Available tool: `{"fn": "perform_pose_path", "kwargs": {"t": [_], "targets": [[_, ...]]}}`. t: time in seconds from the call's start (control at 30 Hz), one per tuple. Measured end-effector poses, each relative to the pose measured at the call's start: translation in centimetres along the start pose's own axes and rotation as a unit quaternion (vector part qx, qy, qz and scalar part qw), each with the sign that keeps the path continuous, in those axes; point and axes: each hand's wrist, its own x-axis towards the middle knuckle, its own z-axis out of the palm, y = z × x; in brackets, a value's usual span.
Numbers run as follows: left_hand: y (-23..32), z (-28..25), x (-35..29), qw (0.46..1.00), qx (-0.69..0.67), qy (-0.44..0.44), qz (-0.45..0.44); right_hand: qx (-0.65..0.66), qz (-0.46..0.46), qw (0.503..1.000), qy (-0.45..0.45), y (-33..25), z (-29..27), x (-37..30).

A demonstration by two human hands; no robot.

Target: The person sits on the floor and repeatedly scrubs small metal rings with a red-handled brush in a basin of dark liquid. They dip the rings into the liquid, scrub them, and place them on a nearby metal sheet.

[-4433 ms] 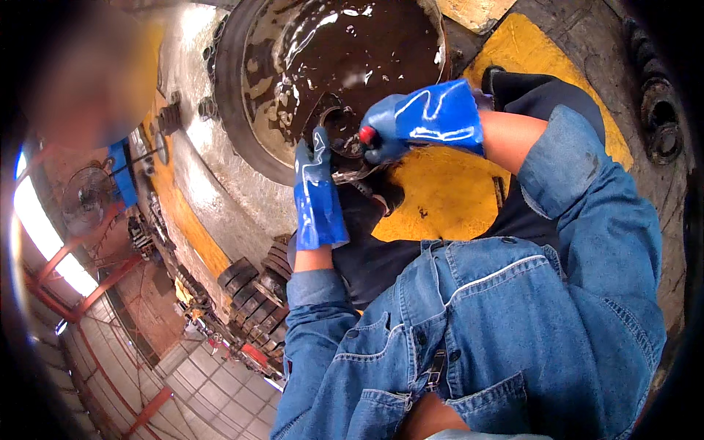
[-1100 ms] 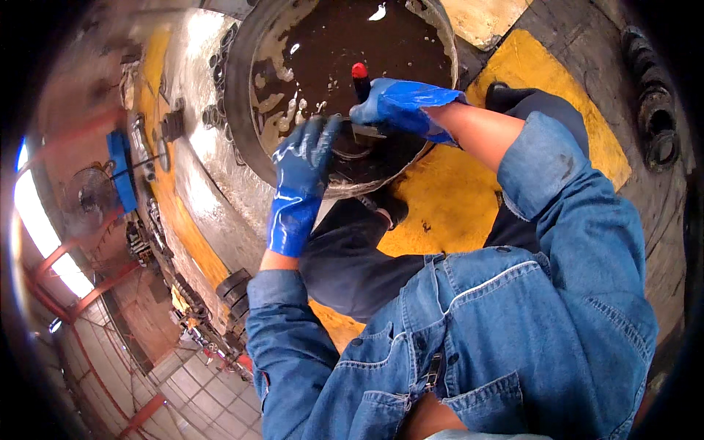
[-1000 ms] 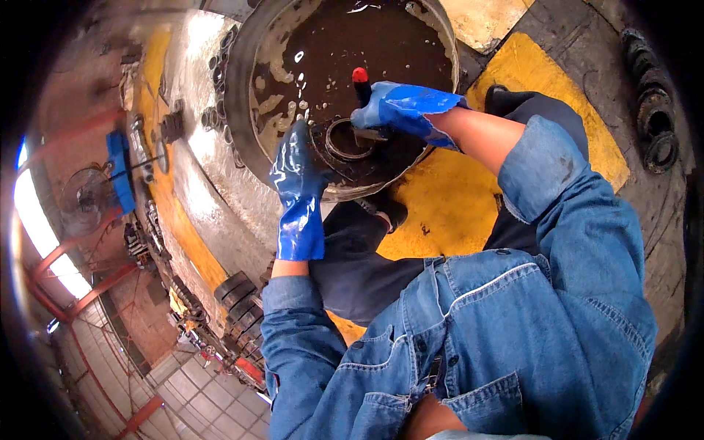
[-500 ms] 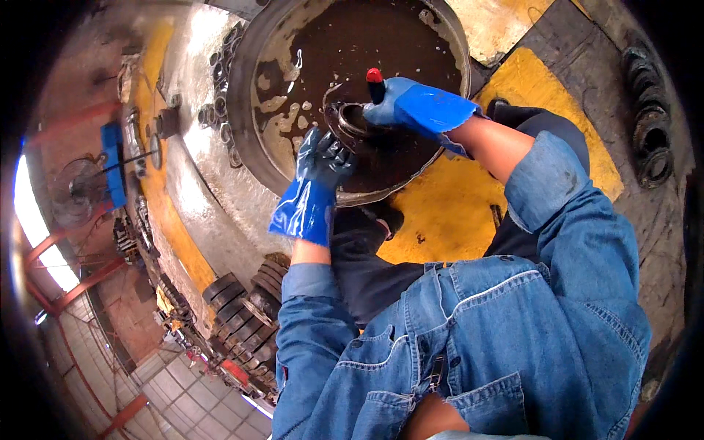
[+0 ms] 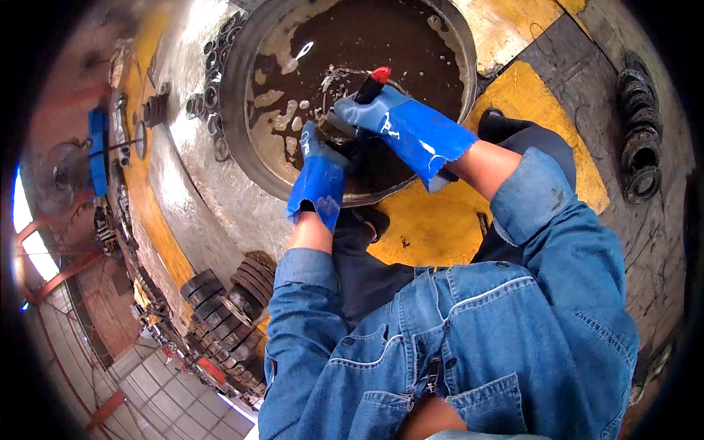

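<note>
Both my hands, in blue rubber gloves, are over a wide round metal basin (image 5: 238, 121) of dark brown liquid (image 5: 367, 37). My right hand (image 5: 374, 114) is closed around a black handle with a red end (image 5: 372, 84); its working end is hidden below the glove. Close beside it on the left, my left hand (image 5: 319, 158) is curled at a dark, wet metal ring (image 5: 334, 130) with its thumb pointing up. Most of the ring and the left fingertips are hidden by the gloves and the dark liquid. Pale foam (image 5: 284, 117) floats near the basin's left side.
Several small metal rings (image 5: 213, 95) lie left of the basin on a grey metal surface. Stacked dark discs (image 5: 209, 293) stand at lower left. A row of black rings (image 5: 642, 150) lies on the floor at right. Yellow floor plate (image 5: 521, 110) borders the basin. A fan (image 5: 67, 169) stands far left.
My left hand has moved up and closed in at the ring, its fingers no longer showing. My right hand has shifted slightly left and down, tilting the red-ended handle to the right.
</note>
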Motion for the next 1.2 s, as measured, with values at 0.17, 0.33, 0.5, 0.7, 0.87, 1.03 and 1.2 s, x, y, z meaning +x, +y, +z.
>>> {"fn": "perform_pose_path", "kwargs": {"t": [0.17, 0.33, 0.5, 0.7, 0.87, 1.03, 1.2], "targets": [[-0.1, -5.0, 2.7, 0.967, 0.144, -0.121, 0.17, -0.158, 0.083, 0.971, -0.16, -1.3, -1.5, 0.6], [-1.7, 1.3, -7.0, 0.869, 0.389, -0.132, 0.276, -0.308, 0.129, 0.94, -0.07, 1.0, -4.5, 0.1], [-0.3, 0.2, -7.1, 0.695, 0.585, -0.067, 0.413, -0.385, 0.108, 0.916, 0.008, -0.3, -5.9, 0.8], [1.6, -1.2, -5.1, 0.752, 0.55, -0.063, 0.358, -0.116, 0.024, 0.986, -0.114, -1.8, -4.6, 2.3], [3.1, -2.1, -3.9, 0.895, 0.39, -0.086, 0.199, -0.151, 0.033, 0.98, -0.124, -2.7, -2.3, 3.1], [3.4, -3.3, -3.6, 0.953, 0.207, -0.173, 0.138, 0.115, -0.052, 0.99, -0.063, -3.1, -4.2, -0.4], [4.2, -1.5, -4.9, 0.978, 0.085, -0.135, 0.138, 0.132, 0.136, 0.982, -0.008, 1.1, -4.7, -0.8]]}}
